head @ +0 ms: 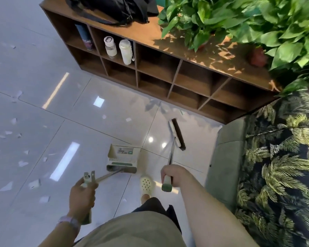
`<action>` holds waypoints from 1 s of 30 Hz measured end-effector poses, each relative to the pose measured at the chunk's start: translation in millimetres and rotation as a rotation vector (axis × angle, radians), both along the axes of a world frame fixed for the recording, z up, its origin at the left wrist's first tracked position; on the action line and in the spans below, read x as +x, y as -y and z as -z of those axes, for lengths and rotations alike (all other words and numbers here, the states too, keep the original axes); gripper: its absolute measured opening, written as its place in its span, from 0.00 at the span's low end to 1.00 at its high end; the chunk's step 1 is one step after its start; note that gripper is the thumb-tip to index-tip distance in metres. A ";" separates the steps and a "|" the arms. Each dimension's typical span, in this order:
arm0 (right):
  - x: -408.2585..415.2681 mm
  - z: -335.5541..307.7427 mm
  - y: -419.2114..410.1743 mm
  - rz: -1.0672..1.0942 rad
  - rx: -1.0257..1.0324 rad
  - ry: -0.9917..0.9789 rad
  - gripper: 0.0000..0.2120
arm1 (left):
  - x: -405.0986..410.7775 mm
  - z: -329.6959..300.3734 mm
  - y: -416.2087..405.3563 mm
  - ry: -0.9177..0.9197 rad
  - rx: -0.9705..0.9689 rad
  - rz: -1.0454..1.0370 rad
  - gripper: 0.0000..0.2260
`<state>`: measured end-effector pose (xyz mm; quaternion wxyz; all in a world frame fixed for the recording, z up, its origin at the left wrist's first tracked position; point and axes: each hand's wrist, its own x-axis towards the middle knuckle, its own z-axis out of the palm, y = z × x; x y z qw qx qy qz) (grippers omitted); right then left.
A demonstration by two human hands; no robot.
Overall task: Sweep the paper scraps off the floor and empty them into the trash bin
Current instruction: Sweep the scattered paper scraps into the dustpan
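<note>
Gripping the grey-capped end of the long metal-handled broom [175, 139] in the right hand [171, 175]; gripping the thin metal handle of the cream plastic dustpan [122, 160] in the left hand [82, 190]. Lying scattered well to the left on the glossy grey tiled floor [34, 72]: white paper scraps [22, 164]. Risking, likely, flicking light scraps further across the slick tiles, or pushing some under the brown wooden cubby shelf [159, 75]. Not showing any trash bin. Blurring the smallest scraps against ceiling-light reflections.
</note>
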<state>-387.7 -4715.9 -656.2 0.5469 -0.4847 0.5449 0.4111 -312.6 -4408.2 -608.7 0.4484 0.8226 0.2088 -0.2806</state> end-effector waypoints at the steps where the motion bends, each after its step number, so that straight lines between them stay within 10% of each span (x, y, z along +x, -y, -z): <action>1: 11.4 1.8 -7.8 -0.075 0.035 -0.012 0.20 | 0.8 1.1 2.6 -0.006 0.009 -0.021 0.05; 8: 117.8 -15.4 -39.6 -0.309 0.229 0.003 0.18 | 8.3 12.8 3.7 -0.014 0.087 -0.151 0.03; 11: 165.3 -26.0 -34.3 -0.169 0.360 0.010 0.05 | 10.8 12.7 -2.7 0.033 0.093 -0.198 0.04; 15: 191.5 -48.3 -18.7 -0.045 0.428 0.041 0.12 | 14.2 15.1 -11.2 0.024 0.078 -0.318 0.03; 30: 183.9 -38.1 30.3 0.145 -0.193 0.068 0.07 | 105.4 29.0 -44.1 0.006 -0.003 -0.245 0.12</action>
